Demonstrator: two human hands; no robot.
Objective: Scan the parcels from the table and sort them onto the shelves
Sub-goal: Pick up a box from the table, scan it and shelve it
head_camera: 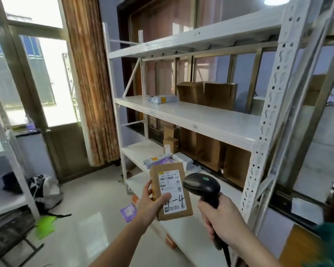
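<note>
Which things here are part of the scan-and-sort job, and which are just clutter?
Job:
- brown parcel marked 4-4, held in left hand
- barcode scanner, gripped by right hand
- white shelving unit
- grey mailer on the shelf marked 34

Lying about:
- green sheet on the floor
- purple packet on the floor
- curtain

My hands could reach onto the near part of the middle shelf. Brown boxes block its far side, and a grey bag lies left.
</note>
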